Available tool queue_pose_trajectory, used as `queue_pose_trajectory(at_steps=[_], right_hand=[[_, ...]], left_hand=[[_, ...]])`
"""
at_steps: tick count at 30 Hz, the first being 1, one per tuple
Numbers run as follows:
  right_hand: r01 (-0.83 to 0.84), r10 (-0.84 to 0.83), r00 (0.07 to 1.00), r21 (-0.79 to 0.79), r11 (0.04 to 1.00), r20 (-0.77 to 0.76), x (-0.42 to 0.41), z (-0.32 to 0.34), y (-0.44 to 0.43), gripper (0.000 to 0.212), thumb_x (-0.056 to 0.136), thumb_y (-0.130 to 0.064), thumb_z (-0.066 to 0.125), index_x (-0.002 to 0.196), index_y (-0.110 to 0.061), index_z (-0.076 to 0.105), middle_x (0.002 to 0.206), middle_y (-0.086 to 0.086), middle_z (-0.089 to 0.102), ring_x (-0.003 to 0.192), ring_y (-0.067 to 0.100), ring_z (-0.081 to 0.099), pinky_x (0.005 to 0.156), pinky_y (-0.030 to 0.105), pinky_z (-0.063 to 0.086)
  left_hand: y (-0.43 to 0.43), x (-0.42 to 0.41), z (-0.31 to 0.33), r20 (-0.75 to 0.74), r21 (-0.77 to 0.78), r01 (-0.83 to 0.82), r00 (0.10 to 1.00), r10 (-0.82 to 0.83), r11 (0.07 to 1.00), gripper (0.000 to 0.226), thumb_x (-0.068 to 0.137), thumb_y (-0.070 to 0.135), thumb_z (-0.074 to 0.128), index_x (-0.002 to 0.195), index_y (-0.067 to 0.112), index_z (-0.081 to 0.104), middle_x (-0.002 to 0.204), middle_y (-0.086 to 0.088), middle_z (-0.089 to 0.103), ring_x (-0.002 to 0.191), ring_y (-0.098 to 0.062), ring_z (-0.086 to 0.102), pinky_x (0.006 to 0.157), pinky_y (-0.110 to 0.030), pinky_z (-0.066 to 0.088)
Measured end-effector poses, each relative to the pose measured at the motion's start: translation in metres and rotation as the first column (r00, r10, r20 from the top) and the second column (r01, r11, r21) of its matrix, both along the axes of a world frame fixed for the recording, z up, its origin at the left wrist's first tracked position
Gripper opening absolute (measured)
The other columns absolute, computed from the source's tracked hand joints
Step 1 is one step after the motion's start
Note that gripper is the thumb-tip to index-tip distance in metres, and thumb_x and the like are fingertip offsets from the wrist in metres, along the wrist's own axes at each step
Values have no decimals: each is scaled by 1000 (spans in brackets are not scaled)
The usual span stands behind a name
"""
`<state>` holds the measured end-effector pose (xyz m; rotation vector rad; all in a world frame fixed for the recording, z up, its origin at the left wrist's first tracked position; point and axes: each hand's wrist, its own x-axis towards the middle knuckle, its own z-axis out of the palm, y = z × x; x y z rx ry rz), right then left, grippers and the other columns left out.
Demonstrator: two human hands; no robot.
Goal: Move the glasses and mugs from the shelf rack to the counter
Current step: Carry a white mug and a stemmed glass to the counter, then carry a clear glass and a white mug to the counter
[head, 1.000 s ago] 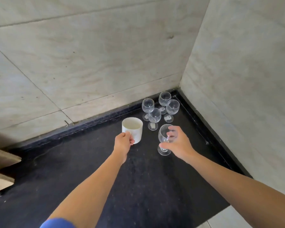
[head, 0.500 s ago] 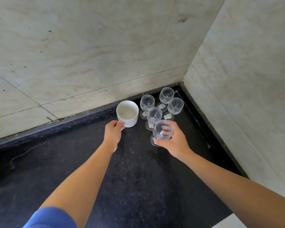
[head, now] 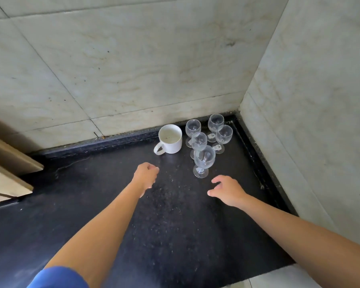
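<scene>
A white mug (head: 170,139) stands upright on the black counter (head: 175,221) near the back wall, handle toward me. Right of it, several clear stemmed glasses are grouped in the corner; the nearest glass (head: 204,160) stands in front of the others. My left hand (head: 146,177) hovers below the mug, fingers loosely curled, holding nothing. My right hand (head: 227,191) is just below and right of the nearest glass, fingers apart and empty. Neither hand touches anything.
Marble-tiled walls (head: 133,69) meet in a corner behind the glasses. A raised black lip runs along the counter's back and right sides. Wooden boards (head: 6,173) jut in at the left edge. The counter's front edge (head: 268,275) shows at the lower right.
Both hands have let go and drawn back toward me. The mug now stands by the back wall and the glass stands in front of the other glasses.
</scene>
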<state>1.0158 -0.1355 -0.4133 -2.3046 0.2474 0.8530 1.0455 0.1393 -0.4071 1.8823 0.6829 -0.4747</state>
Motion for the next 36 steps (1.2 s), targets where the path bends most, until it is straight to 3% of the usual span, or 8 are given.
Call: queue_pose_trajectory(at_steps=[4,10,13,18,22,25,29,36], right_hand=[[-260,261,965,-41,965,19,-23,20,5,48,81,-39,69,124,-21,59,111,-1,67,101,20,62,90,33,48],[-610,620,774,-111,785,128,-70,51,53,44,85,-38,63,125,-23,57,116,1,66,101,22,60,85,33,46],[-746,759,622,-150,649,194,-103,65,95,42,88,-38,59,128,-24,55,116,-1,65,99,21,58,79,31,42],[-929,920,277,-169,331,278,-202,94,185,40,89,-37,57,128,-25,55,118,-2,65,102,21,60,80,32,46],[-971,945,-24,-231,56,327,-300,107,244,39,89,-36,57,126,-24,56,114,-1,66,93,20,62,75,34,51],[-960,912,-190,-264,-95,363,-383,117,281,38,90,-37,56,126,-24,56,104,-4,63,86,19,58,71,32,48],[-901,822,-390,-354,-249,415,-509,123,318,38,87,-40,57,123,-26,56,113,1,67,103,26,61,82,35,48],[-752,577,-658,-457,-474,484,-736,149,365,37,85,-43,55,118,-28,59,116,1,67,106,27,63,83,36,48]], left_hand=[[2,-83,26,-3,88,61,998,-60,994,10,84,16,49,78,12,56,76,-6,59,67,-24,50,57,-27,39],[17,-224,47,-94,279,106,992,-83,954,15,87,28,56,92,16,62,86,-1,63,80,-21,58,68,-27,43],[32,-293,64,-124,373,67,992,-22,926,19,88,31,55,99,18,63,95,-3,64,87,-20,57,72,-26,40],[58,-444,98,-98,528,-109,977,188,842,28,89,33,53,107,14,62,108,-8,67,104,-29,61,79,-30,45],[59,-570,113,-137,588,-194,933,334,785,28,89,31,52,108,12,61,112,-11,67,105,-33,60,86,-37,49],[56,-667,122,-166,611,-249,887,430,751,26,87,28,52,107,13,59,112,-11,65,105,-32,59,86,-38,49],[48,-796,134,-189,676,-274,833,520,684,28,89,30,51,109,11,58,112,-13,64,104,-33,59,85,-38,50],[24,-1006,168,-157,749,-384,689,708,540,22,87,33,47,100,18,56,111,-11,64,102,-32,60,79,-37,48]])
